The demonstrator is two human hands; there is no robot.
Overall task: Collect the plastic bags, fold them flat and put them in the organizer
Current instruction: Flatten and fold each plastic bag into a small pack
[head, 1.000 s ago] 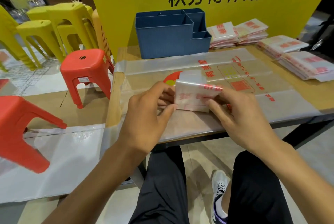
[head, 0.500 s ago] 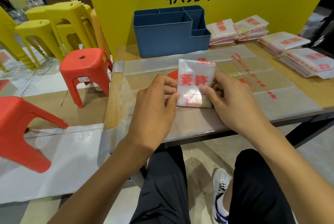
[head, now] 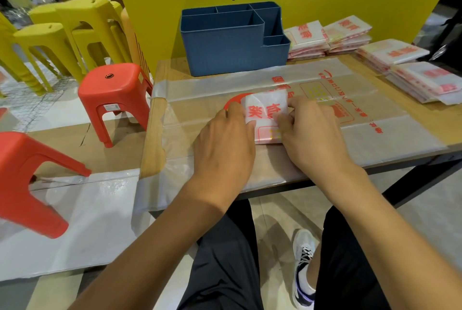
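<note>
L hand (head: 225,139) + R hand (head: 310,132) both pinching folded bag (head: 266,112), now pressed flatter vs 1 s ago; fold ~done, organizer (head: 225,44) next.

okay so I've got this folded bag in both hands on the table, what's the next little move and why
Probably lift the folded bag and carry it to the blue organizer. It already looks like a small flat packet, both hands hold it by its sides, and the organizer's large front compartment stands open just behind it.
</note>
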